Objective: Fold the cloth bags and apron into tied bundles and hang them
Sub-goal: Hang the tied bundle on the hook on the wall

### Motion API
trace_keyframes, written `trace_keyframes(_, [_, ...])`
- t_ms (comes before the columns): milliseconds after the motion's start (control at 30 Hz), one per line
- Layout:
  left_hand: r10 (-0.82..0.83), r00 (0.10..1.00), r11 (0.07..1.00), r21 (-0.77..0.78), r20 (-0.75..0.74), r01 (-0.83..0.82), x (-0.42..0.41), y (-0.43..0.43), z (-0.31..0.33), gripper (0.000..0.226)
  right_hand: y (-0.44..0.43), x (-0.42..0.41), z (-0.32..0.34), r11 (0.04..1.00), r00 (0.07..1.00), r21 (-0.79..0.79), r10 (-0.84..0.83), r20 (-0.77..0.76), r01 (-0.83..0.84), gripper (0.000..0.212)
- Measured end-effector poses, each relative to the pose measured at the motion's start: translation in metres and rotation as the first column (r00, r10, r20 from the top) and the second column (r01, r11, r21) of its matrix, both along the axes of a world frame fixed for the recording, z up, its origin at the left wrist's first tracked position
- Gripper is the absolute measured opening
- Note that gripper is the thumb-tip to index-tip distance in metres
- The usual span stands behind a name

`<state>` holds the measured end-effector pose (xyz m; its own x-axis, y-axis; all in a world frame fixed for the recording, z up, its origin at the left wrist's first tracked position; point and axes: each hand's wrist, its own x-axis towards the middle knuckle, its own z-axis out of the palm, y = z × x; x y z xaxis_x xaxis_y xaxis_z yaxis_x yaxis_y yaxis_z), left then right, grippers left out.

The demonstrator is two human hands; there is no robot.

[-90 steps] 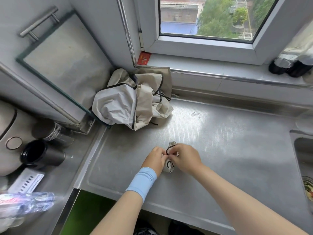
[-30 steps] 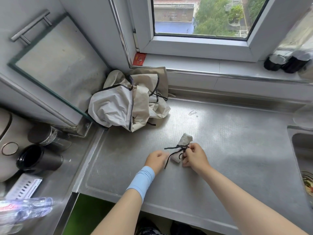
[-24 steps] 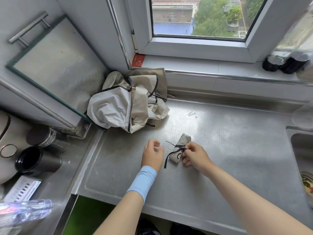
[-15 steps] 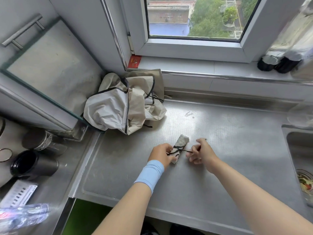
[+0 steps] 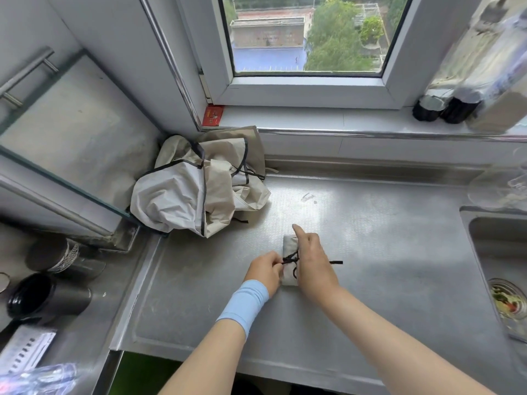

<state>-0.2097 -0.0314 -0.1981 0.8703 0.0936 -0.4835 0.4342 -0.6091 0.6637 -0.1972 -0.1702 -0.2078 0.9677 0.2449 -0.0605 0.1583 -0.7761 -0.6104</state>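
Two hands at rolled bundle point(image 5: 288, 246), on desk point(image 5: 385, 252) between the fingers point(image 5: 299, 233): left hand point(image 5: 263, 270) pinches cord point(image 5: 336, 262) end; right hand point(image 5: 312, 266) rests over bundle, forefinger straight, grip unclear. Risk: uneven pull slackens the tie, roll unfurls.

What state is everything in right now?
Cloth bundle: rolled, lying on counter.
Black cord: wrapped round it, one end free.
Left hand: pinches the cord.
Right hand: over the bundle, forefinger straight.
Cloth pile: crumpled, unfolded.
Window: shut.
Black cup: on its side.
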Motion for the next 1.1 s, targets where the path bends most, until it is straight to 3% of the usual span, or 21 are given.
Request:
trace_keyframes(100, [0.083,0.992,0.992,-0.09,-0.098,-0.092,-0.004,0.005,-0.009,0.02,0.007,0.003,0.004,0.977,0.988,0.181,-0.085,-0.132,0.108,0.071])
trace_keyframes(167, [0.105,0.985,0.991,-0.071,-0.134,-0.116,-0.004,0.009,-0.016,0.018,0.005,0.004,0.001,0.97,0.969,0.204,-0.086,-0.23,0.134,0.055])
trace_keyframes(300, [0.156,0.976,0.984,-0.059,-0.154,-0.166,-0.004,0.012,-0.01,0.033,-0.002,0.012,0.003,0.999,0.963,-0.052,-0.005,-0.271,-0.009,0.026])
trace_keyframes(467, [0.207,0.973,0.97,-0.109,-0.101,-0.217,-0.003,0.019,-0.015,0.031,-0.007,0.027,0.014,0.984,0.933,-0.12,0.083,-0.35,-0.132,0.023])
trace_keyframes(567, [0.198,0.978,0.972,-0.114,-0.063,-0.204,-0.005,0.021,-0.017,0.027,-0.013,0.03,0.01,0.996,0.887,0.028,0.087,-0.454,-0.083,0.012])
trace_keyframes(700, [0.176,0.983,0.976,-0.126,-0.047,-0.18,-0.012,0.022,-0.024,0.023,-0.021,0.03,0.0,0.971,0.854,0.221,0.037,-0.518,0.092,0.018])
trace_keyframes(1100, [0.11,0.992,0.992,-0.06,-0.056,-0.114,-0.011,0.024,-0.017,0.025,-0.03,0.023,-0.007,0.991,0.893,0.109,-0.018,-0.449,0.075,0.019])
